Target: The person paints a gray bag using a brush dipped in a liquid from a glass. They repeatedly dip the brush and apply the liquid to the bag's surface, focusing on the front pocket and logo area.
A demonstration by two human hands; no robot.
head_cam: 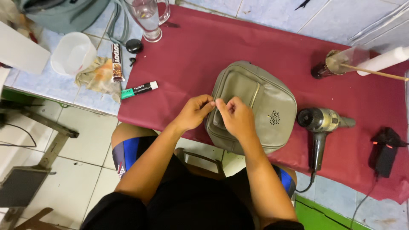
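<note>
A small olive-grey bag (268, 100) with a front pocket lies flat on a dark red cloth (204, 59). My left hand (194, 112) and my right hand (237, 117) meet at the bag's near left edge. Fingertips of both hands pinch together at one spot on the bag's edge, touching each other. What they pinch is too small to tell. My right hand rests on top of the bag's lower left corner.
A grey hair dryer (320, 124) and a black plug adapter (385, 150) lie right of the bag. Left of the cloth are a glue tube (139, 90), a snack bar (117, 62), a rag (97, 75), a white cup (73, 53) and a glass mug (148, 18). A stick in a jar (341, 63) lies far right.
</note>
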